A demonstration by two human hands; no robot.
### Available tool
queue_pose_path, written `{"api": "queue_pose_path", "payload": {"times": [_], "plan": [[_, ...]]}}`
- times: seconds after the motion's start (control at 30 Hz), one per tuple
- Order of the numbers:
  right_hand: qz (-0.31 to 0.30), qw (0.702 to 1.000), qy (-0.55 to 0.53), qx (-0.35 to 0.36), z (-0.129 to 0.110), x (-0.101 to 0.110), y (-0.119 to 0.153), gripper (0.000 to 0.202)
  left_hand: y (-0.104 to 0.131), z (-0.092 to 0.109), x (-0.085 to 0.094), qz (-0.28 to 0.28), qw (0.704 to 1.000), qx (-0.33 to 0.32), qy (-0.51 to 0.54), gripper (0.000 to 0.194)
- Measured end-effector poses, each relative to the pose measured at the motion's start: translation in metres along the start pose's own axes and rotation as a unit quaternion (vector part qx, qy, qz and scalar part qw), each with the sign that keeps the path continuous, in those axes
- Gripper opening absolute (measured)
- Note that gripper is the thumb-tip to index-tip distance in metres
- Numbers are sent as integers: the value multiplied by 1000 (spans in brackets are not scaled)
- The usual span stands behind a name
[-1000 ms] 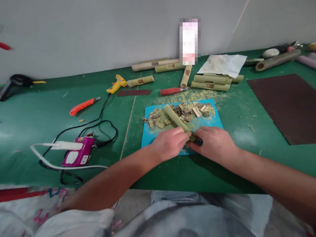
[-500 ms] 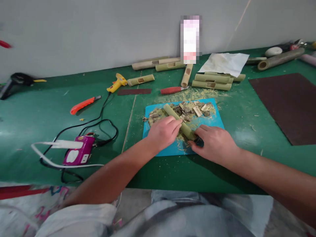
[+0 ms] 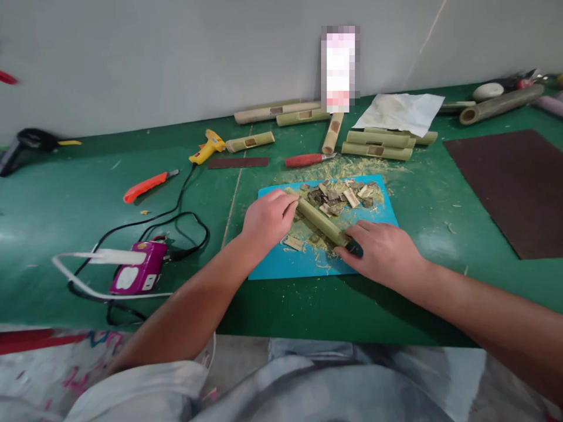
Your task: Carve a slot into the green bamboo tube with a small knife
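Note:
A green bamboo tube [image 3: 323, 221] lies slantwise over a blue mat [image 3: 272, 264]. My left hand [image 3: 271, 215] is closed round its far end. At the near end, my right hand [image 3: 379, 249] grips the tube between thumb and fingers. Under the right fingers a small dark piece [image 3: 354, 247] shows against the tube's end; what it is I cannot make out. Bamboo chips [image 3: 332, 196] and pale shavings are scattered on the mat behind and around the tube.
Behind the mat lie a red-handled knife [image 3: 304, 160] and cut bamboo tubes [image 3: 377, 152]. Leftward are an orange cutter [image 3: 147, 187], a yellow glue gun [image 3: 209, 147] and a purple power adapter [image 3: 139, 268] with cables. A dark brown sheet [image 3: 510, 190] lies at right.
My left hand has slid up and left along the bamboo tube, from its middle to its far end. The right hand has stayed at the near end, with more of the dark piece showing.

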State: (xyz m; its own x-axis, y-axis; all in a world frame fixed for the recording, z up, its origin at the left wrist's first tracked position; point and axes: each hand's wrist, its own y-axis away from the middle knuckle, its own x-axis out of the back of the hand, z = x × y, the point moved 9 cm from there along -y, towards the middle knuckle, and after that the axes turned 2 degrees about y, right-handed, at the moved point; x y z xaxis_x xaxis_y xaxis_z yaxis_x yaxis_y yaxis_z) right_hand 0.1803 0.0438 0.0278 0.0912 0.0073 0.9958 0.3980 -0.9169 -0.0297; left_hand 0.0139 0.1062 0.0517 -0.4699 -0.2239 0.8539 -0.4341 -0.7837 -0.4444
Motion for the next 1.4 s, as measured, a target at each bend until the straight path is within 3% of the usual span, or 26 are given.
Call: {"api": "queue_pose_path", "payload": {"times": [0.2, 0.4, 0.57, 0.73, 0.9, 1.03, 1.2, 1.33, 1.4], "plan": [[-3, 1000, 5, 1, -4, 2, 0, 28, 11, 34, -13, -54, 995, -79, 35, 27], [7, 1000, 13, -4, -2, 2, 1, 29, 1, 2, -3, -6, 999, -25, -19, 27], [-5, 1000, 8, -6, -2, 0, 0, 27, 4, 12, -12, -47, 995, -70, 46, 27], [0, 1000, 13, -8, -2, 1, 0, 29, 0, -3, -3, -6, 1000, -19, -6, 28], [-8, 1000, 17, -5, -3, 1, 1, 26, 8, 22, -11, -55, 993, -85, 53, 29], [-17, 999, 21, -18, -1, 1, 1, 28, 5, 8, -5, -21, 999, -41, 4, 30], [-28, 999, 12, -13, -2, 1, 1, 26, 4, 8, -10, -47, 995, -72, 42, 30], [-24, 999, 15, -15, 0, 2, 1, 29, -1, -9, -3, -15, 1000, 2, -4, 30], [-20, 1000, 19, -10, -1, 2, 1, 28, 1, -2, -6, -28, 1000, -13, -2, 31]]}}
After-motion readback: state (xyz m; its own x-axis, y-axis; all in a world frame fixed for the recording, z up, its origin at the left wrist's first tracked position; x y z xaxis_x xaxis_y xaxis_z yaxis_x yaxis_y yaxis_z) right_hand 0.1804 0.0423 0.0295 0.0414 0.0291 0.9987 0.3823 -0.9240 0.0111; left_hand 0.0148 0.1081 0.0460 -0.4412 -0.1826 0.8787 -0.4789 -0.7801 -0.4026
